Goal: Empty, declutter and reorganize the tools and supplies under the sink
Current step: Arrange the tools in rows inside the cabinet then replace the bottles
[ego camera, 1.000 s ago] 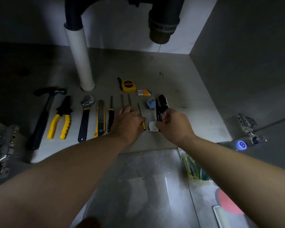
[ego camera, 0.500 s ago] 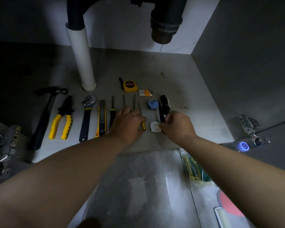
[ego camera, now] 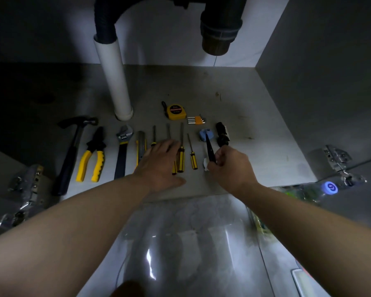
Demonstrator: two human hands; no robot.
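Head view: the left hand (ego camera: 161,163) has flattened since a second ago. Its fingers, then curled over the yellow-and-black screwdrivers (ego camera: 181,156), now lie straight and spread on their handles, holding nothing. The right hand (ego camera: 231,166) has lifted a slim black tool (ego camera: 209,148) off the cabinet floor (ego camera: 255,116). Fingers and thumb pinch its near end, and its pointed tip angles toward the blue fitting (ego camera: 204,133). We cannot name the tool in this dim light; it may be narrow pliers or scissors. We judge the row is nearly laid out and this piece is meant for its right end, so the reorganizing looks far along.

Now the materials. The row runs from a black-handled hammer (ego camera: 73,146) through ribbed yellow-grip pliers (ego camera: 92,159), a steel adjustable wrench (ego camera: 122,151) and a yellow utility knife (ego camera: 140,144) to the thin steel shafts of the screwdrivers. Behind lie a rounded yellow tape measure (ego camera: 175,112) and hex keys (ego camera: 196,120) in an orange holder. A lumpy black bundle (ego camera: 222,133) sits just beside the blue fitting. A small white scrap (ego camera: 205,165) touches the right hand. The floor is matt grey and scuffed, and a smooth white pipe (ego camera: 114,78) stands at the back left.
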